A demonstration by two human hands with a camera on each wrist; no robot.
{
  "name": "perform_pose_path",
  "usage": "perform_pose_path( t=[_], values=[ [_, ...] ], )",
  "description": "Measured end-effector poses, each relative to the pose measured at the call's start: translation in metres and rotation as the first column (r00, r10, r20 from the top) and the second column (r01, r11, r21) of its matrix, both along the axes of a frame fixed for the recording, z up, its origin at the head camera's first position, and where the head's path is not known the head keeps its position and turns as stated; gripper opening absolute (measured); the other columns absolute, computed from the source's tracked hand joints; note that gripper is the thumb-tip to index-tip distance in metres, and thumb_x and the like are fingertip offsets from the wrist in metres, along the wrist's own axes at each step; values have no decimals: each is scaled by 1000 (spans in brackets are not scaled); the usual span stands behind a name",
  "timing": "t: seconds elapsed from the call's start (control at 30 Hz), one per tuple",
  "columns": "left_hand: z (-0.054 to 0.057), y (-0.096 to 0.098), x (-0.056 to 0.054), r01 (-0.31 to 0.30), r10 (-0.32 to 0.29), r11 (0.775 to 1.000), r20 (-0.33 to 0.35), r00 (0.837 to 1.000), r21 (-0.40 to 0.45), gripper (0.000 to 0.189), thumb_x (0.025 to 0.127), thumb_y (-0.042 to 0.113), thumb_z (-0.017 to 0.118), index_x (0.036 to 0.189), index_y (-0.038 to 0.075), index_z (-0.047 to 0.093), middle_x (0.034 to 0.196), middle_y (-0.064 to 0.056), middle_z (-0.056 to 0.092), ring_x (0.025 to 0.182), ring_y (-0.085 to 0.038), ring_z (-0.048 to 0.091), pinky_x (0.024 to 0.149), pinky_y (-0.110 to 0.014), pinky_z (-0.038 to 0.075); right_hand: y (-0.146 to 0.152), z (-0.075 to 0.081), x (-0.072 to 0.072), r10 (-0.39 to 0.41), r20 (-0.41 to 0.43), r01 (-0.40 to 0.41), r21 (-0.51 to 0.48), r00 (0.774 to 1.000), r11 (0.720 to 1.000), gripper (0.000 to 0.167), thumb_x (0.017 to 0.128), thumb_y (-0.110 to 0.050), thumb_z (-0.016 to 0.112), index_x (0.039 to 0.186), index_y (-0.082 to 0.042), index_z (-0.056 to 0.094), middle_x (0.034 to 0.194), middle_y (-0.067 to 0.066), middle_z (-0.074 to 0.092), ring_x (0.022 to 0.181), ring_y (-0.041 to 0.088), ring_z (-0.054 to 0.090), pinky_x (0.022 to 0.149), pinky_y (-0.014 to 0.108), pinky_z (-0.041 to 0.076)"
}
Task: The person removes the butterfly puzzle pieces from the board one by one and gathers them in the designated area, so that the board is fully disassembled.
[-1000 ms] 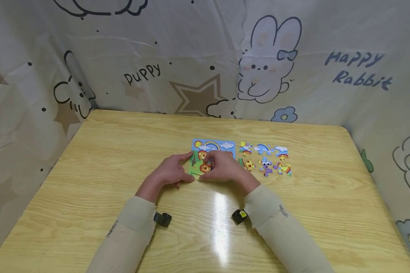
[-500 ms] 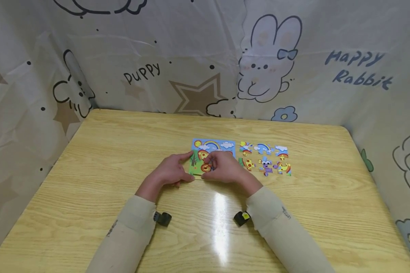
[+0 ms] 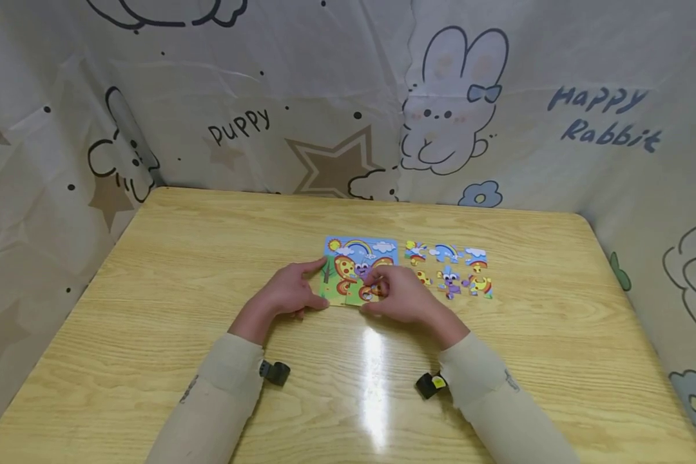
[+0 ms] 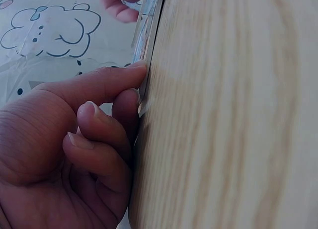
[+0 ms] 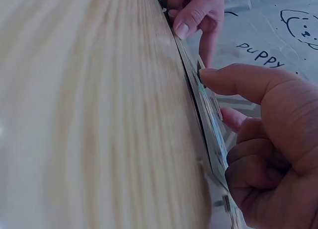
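A picture puzzle board (image 3: 354,247) with a butterfly, a rainbow and a sun lies on the wooden table. My left hand (image 3: 290,287) is at its left side, index finger spread toward the tree and thumb at the near left corner. In the left wrist view that thumb (image 4: 107,85) touches the board's edge and the other fingers are bent. My right hand (image 3: 403,293) pinches a green puzzle piece (image 3: 355,293) with part of a red-orange wing, over the board's near part. In the right wrist view the thin piece (image 5: 214,102) sits between thumb and index finger, close over the board.
Several loose puzzle pieces lie in two rows right of the board, among them a rainbow piece (image 3: 445,252), a purple face piece (image 3: 450,283) and a yellow-orange piece (image 3: 480,285). Patterned cloth (image 3: 209,77) hangs behind the table (image 3: 209,238).
My right hand has moved to the right with the puzzle piece, uncovering the butterfly's purple face on the board. My left hand has stayed at the board's left edge.
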State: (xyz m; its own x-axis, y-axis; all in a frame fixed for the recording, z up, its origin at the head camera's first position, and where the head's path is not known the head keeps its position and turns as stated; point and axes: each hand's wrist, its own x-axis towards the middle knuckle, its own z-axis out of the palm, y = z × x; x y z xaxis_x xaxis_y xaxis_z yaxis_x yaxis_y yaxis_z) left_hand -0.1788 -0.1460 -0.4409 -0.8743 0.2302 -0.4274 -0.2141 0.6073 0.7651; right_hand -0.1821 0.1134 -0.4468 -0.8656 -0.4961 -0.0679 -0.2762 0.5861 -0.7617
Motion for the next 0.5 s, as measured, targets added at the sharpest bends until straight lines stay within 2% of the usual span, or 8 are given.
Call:
perform_pose_path(
  t=[0.27, 0.5],
  values=[
    [0, 2, 0, -4, 4, 1000, 9, 1000, -10, 90, 79, 17, 87, 155, 31, 39, 55, -2, 43, 41, -18, 48, 42, -28, 38, 23, 0, 10, -21, -17, 22, 29, 1000, 999, 38, 75, -24, 90, 105, -13, 69, 58, -3, 41, 53, 11, 35, 67, 35, 43],
    [1, 2, 0, -3, 2, 1000, -4, 1000, -19, 90, 80, 16, 86, 155, 30, 39, 56, -2, 43, 41, -18, 48, 42, -28, 38, 45, 3, 19, -56, -16, 57, 60, 998, 997, 36, 76, -27, 89, 104, -16, 69, 58, -4, 37, 52, 12, 32, 58, 34, 35]
  ],
)
